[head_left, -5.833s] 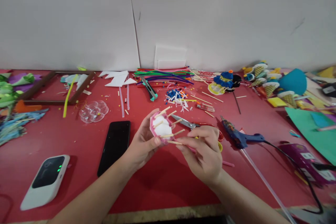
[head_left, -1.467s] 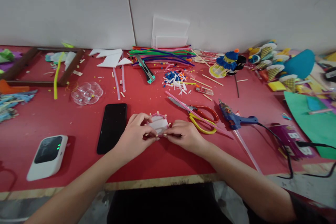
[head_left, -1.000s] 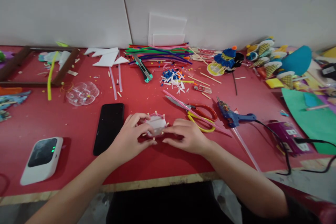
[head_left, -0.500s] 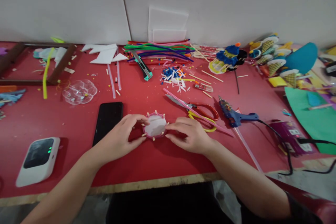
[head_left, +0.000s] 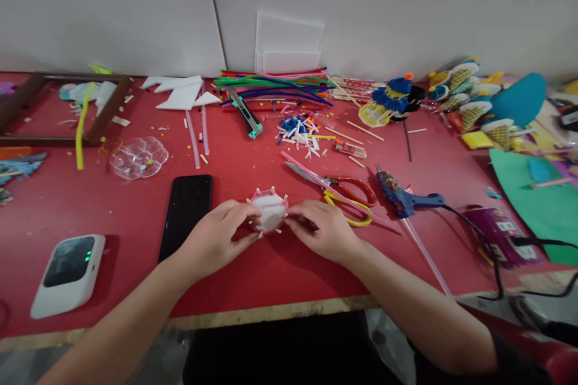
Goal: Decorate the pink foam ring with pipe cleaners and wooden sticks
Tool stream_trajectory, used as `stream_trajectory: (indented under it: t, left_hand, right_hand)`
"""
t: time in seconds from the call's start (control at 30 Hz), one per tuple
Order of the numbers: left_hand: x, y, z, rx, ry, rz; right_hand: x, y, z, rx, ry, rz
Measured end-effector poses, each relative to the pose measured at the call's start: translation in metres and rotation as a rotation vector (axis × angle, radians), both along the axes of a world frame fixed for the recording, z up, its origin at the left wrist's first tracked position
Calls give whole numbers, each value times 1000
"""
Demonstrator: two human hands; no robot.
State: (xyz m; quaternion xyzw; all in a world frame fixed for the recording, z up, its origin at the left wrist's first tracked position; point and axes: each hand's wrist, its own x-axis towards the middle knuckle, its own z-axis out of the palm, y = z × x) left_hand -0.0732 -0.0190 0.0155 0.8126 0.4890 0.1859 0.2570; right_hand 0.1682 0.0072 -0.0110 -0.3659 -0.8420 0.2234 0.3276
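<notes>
Now both hands are steadying the pink-rimmed disc [head_left: 270,212] at frame centre.
Left hand [head_left: 215,242] and right hand [head_left: 323,232] are pinching its opposite edges, holding it flat on the red table [head_left: 271,277], apparently to spare its upright sticks; phone [head_left: 186,212] lying just left.

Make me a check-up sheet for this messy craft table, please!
Surface: red table, littered with small scraps.
Job's things: pink-rimmed white piece with short sticks standing around its rim, resting on the table.
Clutter: black phone left of it; scissors and blue glue gun to its right; pipe cleaners by the wall; white device with green lights.
Hands: left hand and right hand each pinch the piece's rim.
Cables: black cable runs from the glue gun toward the right edge.
Surroundings: white wall; no other people seen.
</notes>
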Motion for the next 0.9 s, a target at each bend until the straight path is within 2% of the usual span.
stream_trajectory:
  t: [0.07, 0.23, 0.5, 0.9]
  left_hand:
    - [3, 0, -1, 22, 25, -26]
    - [6, -3, -3, 39, 34, -35]
    - [12, -6, -4, -22, -44, 29]
    - [14, -4, -3, -59, -17, 90]
  right_hand:
    - [1, -2, 3, -12, 9, -1]
    - [1, -5, -1, -12, -22, 127]
    - [0, -1, -14, 23, -121, 127]
    - [-7, 2, -13, 51, -160, 142]
